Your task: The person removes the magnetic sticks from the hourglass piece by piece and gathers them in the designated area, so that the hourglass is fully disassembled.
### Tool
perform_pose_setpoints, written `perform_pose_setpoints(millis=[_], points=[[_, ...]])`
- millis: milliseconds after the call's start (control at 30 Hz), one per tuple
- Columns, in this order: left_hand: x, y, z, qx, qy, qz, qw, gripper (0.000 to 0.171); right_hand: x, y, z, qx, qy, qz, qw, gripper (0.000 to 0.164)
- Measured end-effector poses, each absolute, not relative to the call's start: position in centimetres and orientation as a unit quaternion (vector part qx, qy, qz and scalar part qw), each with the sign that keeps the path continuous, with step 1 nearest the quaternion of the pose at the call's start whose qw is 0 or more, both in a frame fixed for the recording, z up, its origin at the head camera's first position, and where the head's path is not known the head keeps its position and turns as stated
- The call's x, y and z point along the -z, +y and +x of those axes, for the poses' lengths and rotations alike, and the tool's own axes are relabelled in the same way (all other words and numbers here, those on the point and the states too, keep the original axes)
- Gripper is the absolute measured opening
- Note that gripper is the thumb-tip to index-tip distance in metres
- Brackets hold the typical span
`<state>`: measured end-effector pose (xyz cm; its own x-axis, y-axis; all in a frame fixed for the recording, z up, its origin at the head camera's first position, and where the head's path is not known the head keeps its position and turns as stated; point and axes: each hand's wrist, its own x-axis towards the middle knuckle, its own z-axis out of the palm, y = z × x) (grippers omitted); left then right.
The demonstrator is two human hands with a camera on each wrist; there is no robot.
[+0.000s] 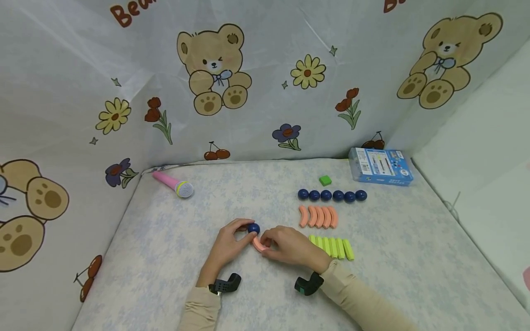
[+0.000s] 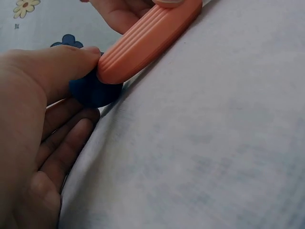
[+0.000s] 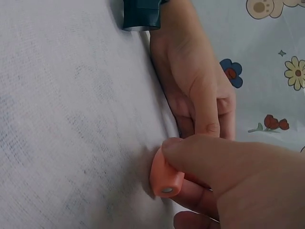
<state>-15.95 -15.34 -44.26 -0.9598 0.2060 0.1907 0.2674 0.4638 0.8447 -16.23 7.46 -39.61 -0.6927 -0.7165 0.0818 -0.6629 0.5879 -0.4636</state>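
Observation:
In the head view my left hand pinches a dark blue ball between thumb and fingers, low on the table. My right hand holds a curved orange magnetic block by its near end. The block's far end meets the ball beside the left thumb. The left wrist view shows the ridged side of the orange block against the blue ball, which the left thumb partly covers. A small silvery disc marks the end of the orange block in the right wrist view.
Right of the hands lie a row of blue balls, several curved orange blocks and several yellow-green bars, partly behind the right wrist. Further back are a green square piece and a blue box. A pink toy microphone lies back left.

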Motion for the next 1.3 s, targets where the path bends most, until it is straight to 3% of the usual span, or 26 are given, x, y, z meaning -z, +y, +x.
perform_pose_setpoints(millis=[467,600,733,867,1067,1300], points=[[44.2,-15.3,-15.9,0.496,-0.857,-0.138,0.036,0.037,39.1,9.0,-16.2,0.234,0.883,-0.407,0.031,0.020],[44.1,-15.3,-15.9,0.494,-0.858,-0.135,0.036,0.037,39.1,8.9,-16.1,0.244,0.886,-0.391,0.044,0.007],[44.2,-15.3,-15.8,0.495,-0.858,-0.135,0.036,0.037,39.2,8.6,-15.6,0.248,0.889,-0.381,0.061,0.025],[44.3,-15.2,-15.8,0.498,-0.856,-0.134,0.038,0.037,39.5,8.4,-15.1,0.244,0.892,-0.379,0.041,0.035],[44.3,-15.2,-15.9,0.501,-0.854,-0.137,0.042,0.036,39.9,8.1,-14.6,0.234,0.893,-0.383,-0.003,0.037],[44.4,-15.2,-15.9,0.500,-0.854,-0.134,0.041,0.035,39.7,8.0,-14.5,0.221,0.898,-0.381,-0.001,0.032]])
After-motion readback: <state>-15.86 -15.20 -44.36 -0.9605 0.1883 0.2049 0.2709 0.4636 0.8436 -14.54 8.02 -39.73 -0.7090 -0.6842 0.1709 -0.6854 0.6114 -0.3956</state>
